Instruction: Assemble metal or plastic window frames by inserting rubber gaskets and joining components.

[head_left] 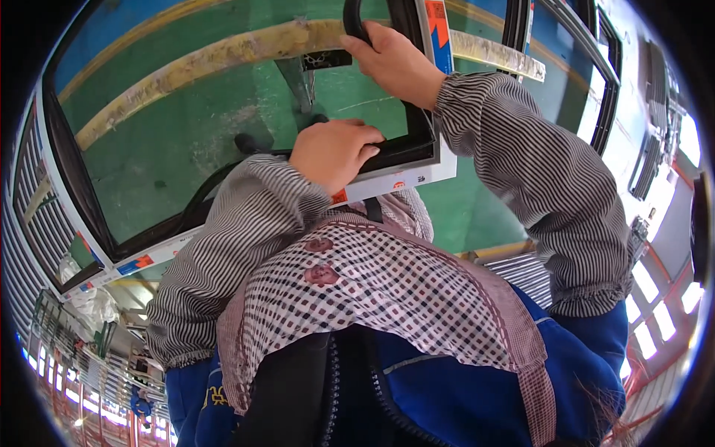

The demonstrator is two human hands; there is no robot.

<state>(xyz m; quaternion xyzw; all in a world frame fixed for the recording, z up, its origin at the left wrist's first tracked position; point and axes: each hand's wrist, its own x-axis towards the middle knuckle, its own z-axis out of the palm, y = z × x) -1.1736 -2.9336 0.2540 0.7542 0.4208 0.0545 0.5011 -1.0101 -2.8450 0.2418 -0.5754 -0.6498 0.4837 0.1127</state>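
Head view. Strip work looks part done, I judge: dark lining runs along the left side of the frame (441, 168), while the near stretch bows off the edge and the right-hand length is loose; those seem left.

Right hand (398, 65): thumb and fingers closed on the black strip (352, 15), which curves up from its grasp, inside the right side. Left hand (329, 155): palm down over the near-right corner; I can't tell whether its fingers grip anything.

Yeah so the frame (445, 158) lies across a scuffed yellowish rail (287, 39), metal leg (298, 86) under that, green floor (201, 127) below.
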